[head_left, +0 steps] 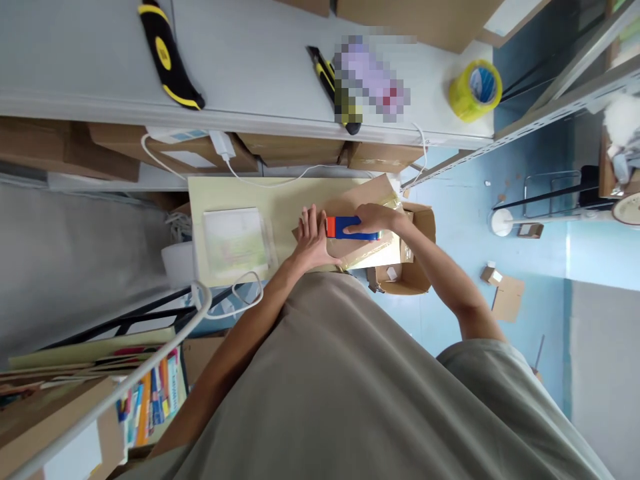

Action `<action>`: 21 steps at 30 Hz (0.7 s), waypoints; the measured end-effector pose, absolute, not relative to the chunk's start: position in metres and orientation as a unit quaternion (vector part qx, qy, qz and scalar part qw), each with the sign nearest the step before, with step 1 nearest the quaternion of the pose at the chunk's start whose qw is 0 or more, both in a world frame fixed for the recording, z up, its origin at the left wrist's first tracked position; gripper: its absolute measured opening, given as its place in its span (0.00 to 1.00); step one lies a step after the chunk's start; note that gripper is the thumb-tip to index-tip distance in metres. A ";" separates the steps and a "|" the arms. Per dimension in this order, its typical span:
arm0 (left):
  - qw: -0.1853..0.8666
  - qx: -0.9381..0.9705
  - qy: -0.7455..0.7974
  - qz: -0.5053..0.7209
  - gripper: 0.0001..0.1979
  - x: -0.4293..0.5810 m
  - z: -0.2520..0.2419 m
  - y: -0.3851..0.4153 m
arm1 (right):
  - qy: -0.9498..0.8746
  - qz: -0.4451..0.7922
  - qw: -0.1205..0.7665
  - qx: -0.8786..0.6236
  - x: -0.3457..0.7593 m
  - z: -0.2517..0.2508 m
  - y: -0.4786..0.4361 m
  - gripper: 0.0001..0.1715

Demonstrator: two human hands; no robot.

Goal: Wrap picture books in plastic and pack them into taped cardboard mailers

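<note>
A flat piece of brown cardboard [356, 199], with shiny clear tape along one edge, lies tilted on the pale yellow table [280, 193]. Over it, my right hand [379, 218] grips a blue block-shaped thing with an orange-red end [340, 228]; its exact kind cannot be made out. At that orange end is my left hand [311, 241], its fingers spread over the cardboard's left side and its thumb along the near edge. To the left on the same table rests a stack of white and pale green sheets [235, 240], seemingly in clear plastic.
On the grey shelf above lie a black-and-yellow utility knife [170, 57], a slimmer cutter [325, 77] and a yellow tape roll [475, 90]. An open cardboard box [425, 267] stands right of the table. A white cable [295, 179] hangs behind; books [150, 400] fill the lower left.
</note>
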State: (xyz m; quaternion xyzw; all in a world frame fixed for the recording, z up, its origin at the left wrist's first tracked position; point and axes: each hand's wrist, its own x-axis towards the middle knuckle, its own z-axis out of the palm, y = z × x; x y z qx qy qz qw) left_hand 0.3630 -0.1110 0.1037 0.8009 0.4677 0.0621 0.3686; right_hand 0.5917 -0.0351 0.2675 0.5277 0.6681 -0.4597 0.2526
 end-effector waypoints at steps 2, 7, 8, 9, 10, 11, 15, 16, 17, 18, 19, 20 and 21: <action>0.367 0.802 0.468 0.052 0.91 0.364 0.104 -0.109 | 0.671 -0.434 0.258 0.542 0.593 0.265 -0.036 0.36; 0.365 0.812 0.455 0.022 0.88 0.347 0.113 -0.093 | 0.686 -0.429 0.235 0.539 0.591 0.265 -0.037 0.38; 0.364 0.817 0.446 0.022 0.87 0.339 0.117 -0.089 | 0.686 -0.437 0.229 0.535 0.590 0.265 -0.037 0.38; 0.364 0.824 0.435 0.024 0.85 0.330 0.120 -0.085 | 0.686 -0.443 0.221 0.534 0.588 0.265 -0.036 0.38; 0.360 0.831 0.423 0.028 0.83 0.321 0.123 -0.082 | 0.686 -0.446 0.214 0.533 0.585 0.265 -0.035 0.38; 0.355 0.838 0.413 0.032 0.80 0.313 0.126 -0.079 | 0.686 -0.448 0.209 0.533 0.583 0.264 -0.034 0.38; 0.332 0.849 0.411 0.015 0.82 0.298 0.129 -0.077 | 0.688 -0.477 0.206 0.507 0.574 0.260 -0.031 0.37; 0.334 0.848 0.412 0.003 0.85 0.299 0.128 -0.078 | 0.689 -0.484 0.208 0.498 0.573 0.258 -0.031 0.37; 0.339 0.846 0.411 -0.008 0.88 0.301 0.125 -0.079 | 0.689 -0.487 0.210 0.493 0.572 0.257 -0.032 0.36; 0.345 0.844 0.410 -0.014 0.89 0.304 0.122 -0.079 | 0.689 -0.489 0.211 0.491 0.572 0.256 -0.033 0.35; 0.351 0.842 0.410 -0.014 0.90 0.308 0.119 -0.080 | 0.687 -0.491 0.213 0.492 0.573 0.256 -0.035 0.35; 0.355 0.838 0.414 -0.010 0.89 0.311 0.117 -0.080 | 0.683 -0.494 0.214 0.493 0.575 0.255 -0.036 0.34; 0.358 0.834 0.420 -0.002 0.88 0.313 0.114 -0.079 | 0.677 -0.498 0.216 0.497 0.578 0.255 -0.037 0.34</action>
